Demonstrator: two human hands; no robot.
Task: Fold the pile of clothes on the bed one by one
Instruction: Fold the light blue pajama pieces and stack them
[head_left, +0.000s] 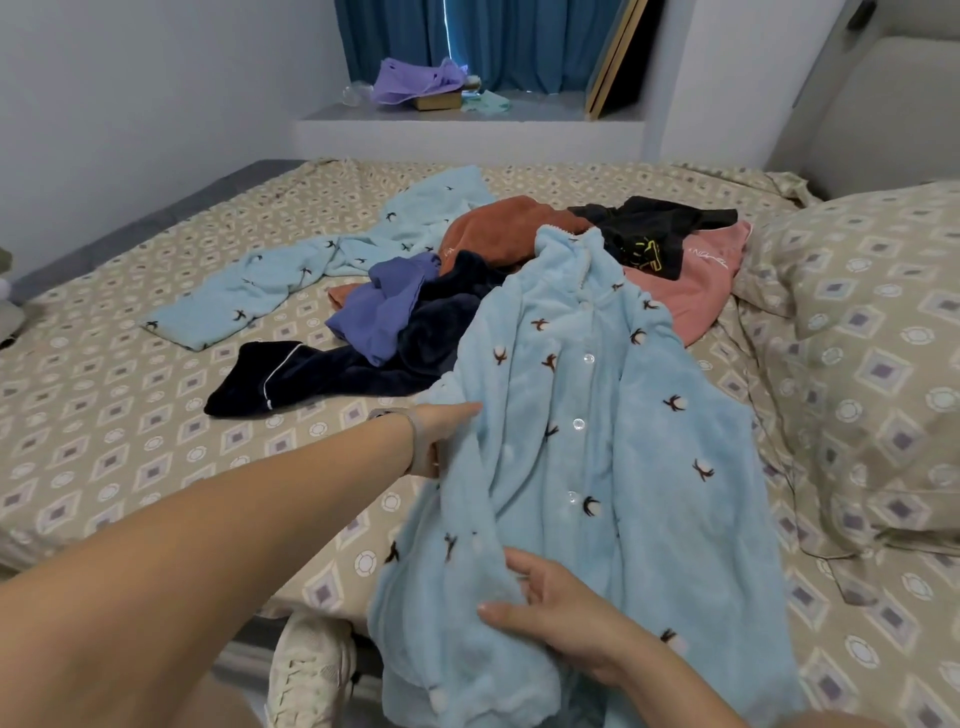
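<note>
Pale grey-white walls (130, 93) across the upper left and upper right of the frame. Top centre: teal curtains (488, 41) drawn, a thin bright slit of daylight between them. Below the curtains, a white window ledge (545, 117) carrying a lilac cloth (415, 80), a small box (438, 100) and a pale green item beside it. Wooden-framed board (615, 54) leaning at the ledge's right end. Across the middle and lower frame, a bed (104, 415) in a beige sheet printed with diamonds and circles. Matching pillow (883, 338) at the right edge. Strip of grey floor (156, 218) along the bed's far left side. White sneaker (311, 670) at the bottom centre, below the mattress edge. Soft, even light.
</note>
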